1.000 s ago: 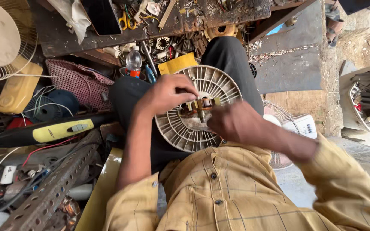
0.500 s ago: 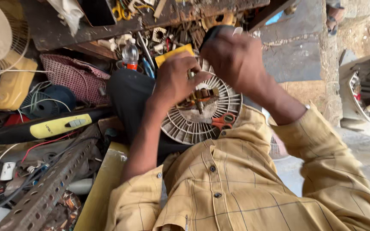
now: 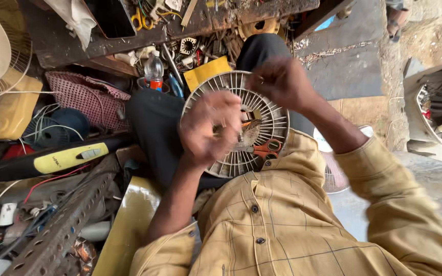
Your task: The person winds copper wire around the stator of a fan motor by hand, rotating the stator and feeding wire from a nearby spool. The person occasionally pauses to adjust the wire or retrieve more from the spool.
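Observation:
A round white slatted fan grille (image 3: 221,163) rests on my lap over dark trousers. A small metal motor part (image 3: 248,134) sits at its centre, and orange-handled scissors (image 3: 265,148) lie on the slats beside it. My left hand (image 3: 206,129) hovers over the grille's left half, blurred, with fingers curled downward. It is just left of the motor part. My right hand (image 3: 282,82) is at the grille's far right rim, also blurred, with fingers bent. Whether either hand grips anything is unclear.
A dark workbench edge (image 3: 180,30) with tools runs across the top. A small plastic bottle (image 3: 153,69), a yellow card (image 3: 208,72), a checked cloth (image 3: 80,97), a yellow-and-black tool (image 3: 67,157) and a perforated metal bar (image 3: 62,225) crowd the left. Another fan grille (image 3: 336,176) lies at right.
My right hand rose from the grille's centre to its far rim and has come down a little. My left hand has shifted left off the motor part. The view tilted.

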